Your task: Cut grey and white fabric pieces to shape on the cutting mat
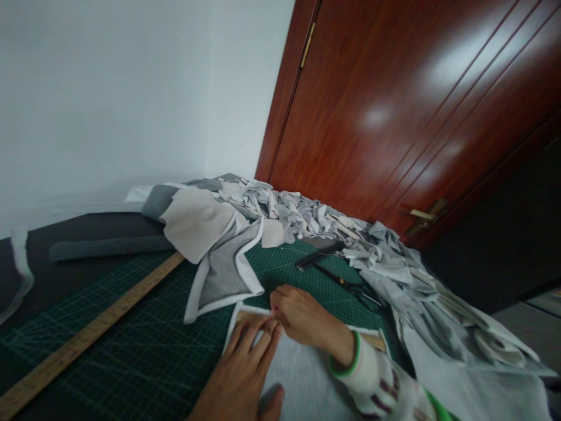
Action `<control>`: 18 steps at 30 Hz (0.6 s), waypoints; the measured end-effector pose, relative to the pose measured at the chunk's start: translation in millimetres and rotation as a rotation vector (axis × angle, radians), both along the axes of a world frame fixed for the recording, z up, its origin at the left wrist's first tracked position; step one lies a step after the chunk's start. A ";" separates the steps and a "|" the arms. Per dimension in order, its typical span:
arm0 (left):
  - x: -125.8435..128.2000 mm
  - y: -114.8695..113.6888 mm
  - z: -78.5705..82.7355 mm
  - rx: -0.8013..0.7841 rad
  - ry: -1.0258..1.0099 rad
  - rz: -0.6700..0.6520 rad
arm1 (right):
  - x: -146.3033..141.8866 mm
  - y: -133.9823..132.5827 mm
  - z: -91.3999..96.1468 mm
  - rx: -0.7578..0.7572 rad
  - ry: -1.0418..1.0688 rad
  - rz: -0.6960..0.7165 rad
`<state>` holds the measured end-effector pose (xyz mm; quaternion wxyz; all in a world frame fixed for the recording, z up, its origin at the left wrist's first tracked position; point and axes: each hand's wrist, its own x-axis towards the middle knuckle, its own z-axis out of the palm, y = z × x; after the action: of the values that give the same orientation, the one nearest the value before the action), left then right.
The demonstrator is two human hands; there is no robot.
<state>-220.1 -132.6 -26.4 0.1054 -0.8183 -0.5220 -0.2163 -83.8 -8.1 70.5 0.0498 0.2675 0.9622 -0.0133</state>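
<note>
My left hand (245, 368) lies flat, fingers stretched out, on a grey piece of fabric (302, 380) with a white edge on the green cutting mat (144, 339). A wooden piece (249, 317) lies under the fabric's top edge, just beyond the fingertips. My right hand (302, 318), in a white patterned sleeve with a green cuff, rests curled at the same edge, fingers pressed together near the left fingertips. What the fingers pinch, if anything, is too small to see.
A long wooden ruler (87, 336) runs diagonally across the mat on the left. Black scissors (350, 286) lie right of my hands. Cut grey fabric pieces (219, 263) and a heap of scraps (394, 263) border the mat. A dark red door (416, 117) stands behind.
</note>
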 end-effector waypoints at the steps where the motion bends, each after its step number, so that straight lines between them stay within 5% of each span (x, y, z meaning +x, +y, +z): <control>1: -0.4 0.5 -0.6 -0.007 -0.004 -0.004 | 3.3 0.3 0.2 0.010 -0.015 -0.004; 10: 0.0 1.0 3.8 0.005 -0.012 -0.007 | 40.8 -0.7 3.7 0.037 -0.109 -0.129; 18: -1.1 7.1 -8.0 0.135 0.001 -0.012 | 82.1 3.2 -1.1 0.048 -0.152 -0.270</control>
<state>-221.2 -125.5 -34.4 0.1593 -0.8125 -0.5014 -0.2512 -1.7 -5.0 69.4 0.1140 0.3959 0.9109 0.0236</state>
